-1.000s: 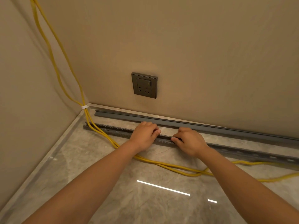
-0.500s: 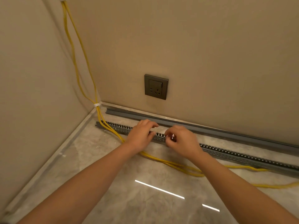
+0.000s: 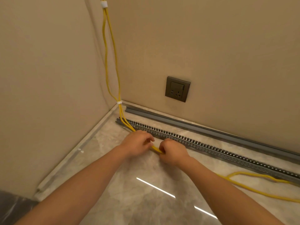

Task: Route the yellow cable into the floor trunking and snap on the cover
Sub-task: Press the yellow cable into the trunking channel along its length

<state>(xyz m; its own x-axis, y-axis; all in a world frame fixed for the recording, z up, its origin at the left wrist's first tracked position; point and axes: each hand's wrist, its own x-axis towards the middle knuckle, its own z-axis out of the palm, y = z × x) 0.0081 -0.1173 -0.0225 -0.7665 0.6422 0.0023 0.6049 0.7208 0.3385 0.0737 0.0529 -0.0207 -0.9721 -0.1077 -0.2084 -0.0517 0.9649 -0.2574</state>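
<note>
The yellow cable (image 3: pixel 112 46) runs down the wall corner, held by white ties, and reaches the floor at the left end of the grey slotted trunking (image 3: pixel 211 147). The trunking lies open on the marble floor, parallel to the wall. Its grey cover (image 3: pixel 194 125) lies separately behind it, along the skirting. My left hand (image 3: pixel 138 143) and my right hand (image 3: pixel 173 151) are side by side just in front of the trunking, both closed on the yellow strands between them. Beyond my right arm the cable loops loose on the floor (image 3: pixel 253 176).
A dark wall socket (image 3: pixel 177 89) sits above the cover. Walls meet in a corner at the left, with a pale skirting strip (image 3: pixel 73 158) along the left wall. A dark mat edge (image 3: pixel 13 207) shows at the lower left.
Both hands have come off the trunking's slotted edge and pulled back a little toward me, now gripping the yellow cable. The view has shifted left and up the wall corner.
</note>
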